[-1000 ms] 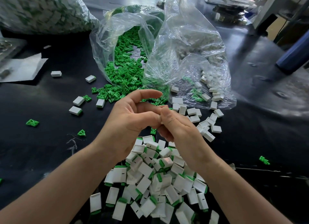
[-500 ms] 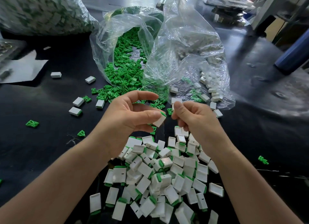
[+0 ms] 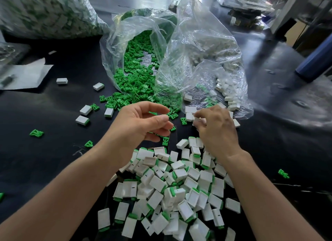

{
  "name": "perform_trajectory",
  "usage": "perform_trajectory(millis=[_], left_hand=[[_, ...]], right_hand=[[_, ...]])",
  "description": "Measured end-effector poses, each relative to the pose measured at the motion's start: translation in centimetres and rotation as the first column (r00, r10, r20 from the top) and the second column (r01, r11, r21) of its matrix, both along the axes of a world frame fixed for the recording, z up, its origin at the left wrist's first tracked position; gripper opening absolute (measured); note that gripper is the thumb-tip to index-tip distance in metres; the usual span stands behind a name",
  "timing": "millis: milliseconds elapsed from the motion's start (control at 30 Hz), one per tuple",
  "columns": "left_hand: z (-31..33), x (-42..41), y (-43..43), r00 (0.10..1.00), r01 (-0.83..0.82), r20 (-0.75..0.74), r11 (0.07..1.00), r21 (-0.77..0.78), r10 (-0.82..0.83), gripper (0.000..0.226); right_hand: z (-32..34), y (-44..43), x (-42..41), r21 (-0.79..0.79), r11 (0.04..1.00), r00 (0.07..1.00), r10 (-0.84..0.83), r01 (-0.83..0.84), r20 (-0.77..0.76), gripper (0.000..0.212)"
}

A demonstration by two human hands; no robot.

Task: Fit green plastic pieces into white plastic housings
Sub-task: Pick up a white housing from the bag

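My left hand (image 3: 142,123) hovers over the black table with thumb and fingers loosely curved and nothing visible between them. To its right, my right hand (image 3: 216,131) pinches a white housing (image 3: 198,121) at its fingertips, close to several loose white housings (image 3: 190,110) at the mouth of a clear bag (image 3: 206,61). Green pieces (image 3: 136,79) spill from a second clear bag just beyond my left hand. A heap of white housings with green pieces fitted (image 3: 170,187) lies between my forearms.
Stray housings (image 3: 82,119) and green pieces (image 3: 36,133) dot the table (image 3: 45,160) at left. A large full bag (image 3: 45,12) sits at the back left beside white paper (image 3: 27,75). A blue cylinder (image 3: 316,61) stands at the right.
My hands have moved apart. The housing with a green piece that my left hand held is gone from it. My right hand has reached toward the loose white housings and picked one up.
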State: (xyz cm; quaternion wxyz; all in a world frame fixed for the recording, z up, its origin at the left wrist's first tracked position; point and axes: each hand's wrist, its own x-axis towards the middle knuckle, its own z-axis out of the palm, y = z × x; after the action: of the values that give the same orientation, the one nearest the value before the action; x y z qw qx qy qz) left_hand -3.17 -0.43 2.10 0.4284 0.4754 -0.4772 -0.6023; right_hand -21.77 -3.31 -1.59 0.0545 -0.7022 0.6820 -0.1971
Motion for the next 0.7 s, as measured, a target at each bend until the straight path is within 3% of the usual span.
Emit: perform_trajectory(millis=[133, 200, 333, 400, 467, 600, 633, 700], left_hand=[[0.0, -0.1, 0.0, 1.000, -0.018, -0.002, 1.000, 0.003, 0.018, 0.011], [-0.1, -0.1, 0.0, 0.999, -0.040, 0.004, 0.999, -0.009, 0.040, 0.014], [-0.4, -0.2, 0.0, 0.996, -0.051, 0.065, 0.996, -0.067, 0.056, 0.026], [-0.5, -0.3, 0.1, 0.996, -0.017, 0.084, 0.997, -0.073, 0.023, 0.031], [-0.6, -0.4, 0.3, 0.995, 0.017, 0.096, 0.998, -0.068, -0.010, 0.031], [-0.5, -0.5, 0.2, 0.991, -0.015, 0.128, 0.996, -0.087, 0.026, 0.023], [-0.5, -0.5, 0.2, 0.992, -0.032, 0.119, 0.996, -0.084, 0.042, 0.022], [-0.4, -0.5, 0.2, 0.993, -0.058, 0.099, 0.996, -0.073, 0.065, 0.022]], right_hand=[[0.2, 0.1, -0.1, -0.067, 0.997, 0.996, 0.028, -0.023, 0.080, 0.014], [0.5, 0.2, 0.0, -0.068, 0.997, 0.960, 0.052, -0.034, 0.276, 0.010], [1.5, 1.2, 1.0, 0.018, 0.985, 0.723, 0.114, -0.172, 0.682, 0.016], [1.9, 1.9, 1.8, 0.029, 0.968, 0.633, 0.140, -0.250, 0.762, 0.015], [2.0, 2.4, 2.4, 0.032, 0.949, 0.600, 0.173, -0.315, 0.781, 0.013], [2.0, 2.4, 2.5, 0.049, 0.936, 0.609, 0.186, -0.347, 0.771, 0.009], [1.9, 2.2, 2.3, 0.042, 0.952, 0.647, 0.174, -0.304, 0.743, 0.010], [1.3, 1.6, 1.8, 0.004, 0.981, 0.818, 0.160, -0.195, 0.552, 0.011]])
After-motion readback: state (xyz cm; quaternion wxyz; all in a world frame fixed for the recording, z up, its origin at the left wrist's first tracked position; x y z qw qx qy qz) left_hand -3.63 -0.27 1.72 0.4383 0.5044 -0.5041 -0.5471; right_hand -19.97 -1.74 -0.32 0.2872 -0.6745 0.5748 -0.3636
